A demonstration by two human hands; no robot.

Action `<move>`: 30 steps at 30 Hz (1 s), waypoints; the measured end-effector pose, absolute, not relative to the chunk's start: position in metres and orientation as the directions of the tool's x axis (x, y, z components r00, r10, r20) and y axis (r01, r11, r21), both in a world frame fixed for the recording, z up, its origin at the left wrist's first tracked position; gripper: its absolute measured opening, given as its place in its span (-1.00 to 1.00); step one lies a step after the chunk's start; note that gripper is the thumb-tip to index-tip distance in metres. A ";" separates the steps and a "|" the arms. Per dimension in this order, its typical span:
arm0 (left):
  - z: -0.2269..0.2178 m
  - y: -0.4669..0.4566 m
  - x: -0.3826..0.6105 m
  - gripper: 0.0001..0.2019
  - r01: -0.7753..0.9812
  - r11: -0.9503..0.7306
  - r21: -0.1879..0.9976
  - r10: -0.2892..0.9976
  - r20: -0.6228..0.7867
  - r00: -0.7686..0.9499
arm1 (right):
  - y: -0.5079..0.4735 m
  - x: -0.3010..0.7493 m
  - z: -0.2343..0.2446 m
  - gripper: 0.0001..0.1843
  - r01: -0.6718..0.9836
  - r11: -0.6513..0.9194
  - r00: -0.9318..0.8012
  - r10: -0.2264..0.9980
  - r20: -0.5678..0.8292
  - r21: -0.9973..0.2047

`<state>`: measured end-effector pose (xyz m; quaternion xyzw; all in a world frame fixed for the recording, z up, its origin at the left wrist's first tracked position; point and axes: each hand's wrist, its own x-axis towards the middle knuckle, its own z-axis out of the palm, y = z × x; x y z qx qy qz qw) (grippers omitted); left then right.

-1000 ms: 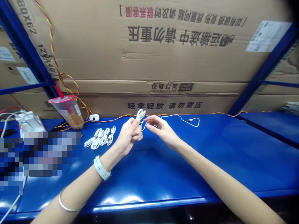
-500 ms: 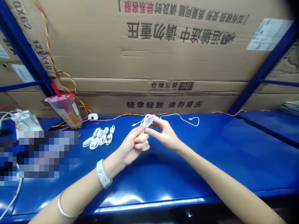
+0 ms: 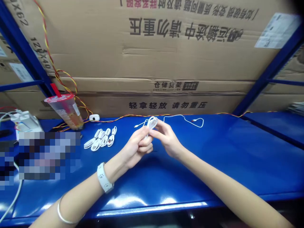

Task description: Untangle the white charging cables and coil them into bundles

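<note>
White charging cable (image 3: 152, 123) being gathered into a narrow loop, held in the head view just above the blue steel desk (image 3: 220, 158), midway between both forearms. Left grip (image 3: 137, 148) closing firmly around the foot of the loop, fingers (image 3: 145, 142) curling in toward the palm and pinching the strands against the thumb. Right grip (image 3: 167, 137) also closing on the cable, though more lightly, thumb and forefinger meeting the right side of the loop. Short end with a small plug (image 3: 136, 126) poking out to the left of the loop, hanging clear of the desk. Long slack tail (image 3: 182, 117) stretching away to the right, lying along the far side of the desk in a loose bend. Four neatly bundled white cables (image 3: 99, 138) lying side by side on the desk, left of the hands. Farther left, a plastic cup with a red straw (image 3: 64, 109) leaning over at a tilt, and twisted red-and-yellow wire (image 3: 118, 119) trailing along the back of the desk past a small white device (image 3: 94, 117). Cardboard cartons (image 3: 166, 53) filling the rack behind. White silicone wristband (image 3: 103, 177) circling the left wrist, thin metal bangle (image 3: 58, 209) sitting higher up the forearm. Step in hand, by the look of it: forming the first loops of a bundle. Next move calling for drawing in the long tail while keeping the loop tight in the left grip.
</note>
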<state>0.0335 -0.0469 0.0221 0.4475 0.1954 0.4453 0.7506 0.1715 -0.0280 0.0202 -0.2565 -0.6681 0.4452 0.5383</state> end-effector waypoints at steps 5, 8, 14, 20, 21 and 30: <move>0.020 -0.042 0.034 -0.70 -0.375 0.038 0.926 0.873 0.152 0.464 | -0.024 0.177 0.024 -0.76 -0.127 0.411 -0.287 0.856 0.430 -0.903; 0.018 -0.037 0.033 -0.66 -0.308 -0.013 0.951 0.878 0.159 0.452 | -0.019 0.184 0.029 -0.71 -0.071 0.393 -0.350 0.851 0.392 -0.917; 0.016 -0.021 0.023 -0.65 -0.184 -0.112 0.977 0.912 0.174 0.372 | -0.007 0.194 0.031 -0.63 0.088 0.399 -0.392 0.856 0.337 -0.913; 0.019 0.013 -0.015 -0.63 -0.106 -0.178 0.978 0.969 0.193 0.154 | 0.012 0.203 0.019 -0.50 0.225 0.381 -0.193 0.920 0.342 -0.897; 0.018 0.019 -0.023 -0.62 -0.082 -0.183 0.980 0.973 0.192 0.124 | 0.015 0.205 0.016 -0.52 0.288 0.396 -0.183 0.916 0.356 -0.872; -0.002 0.047 -0.051 -0.75 0.768 -0.053 0.638 0.952 0.264 -0.154 | 0.030 0.221 -0.013 -0.65 0.872 0.476 -0.376 0.802 0.463 -0.117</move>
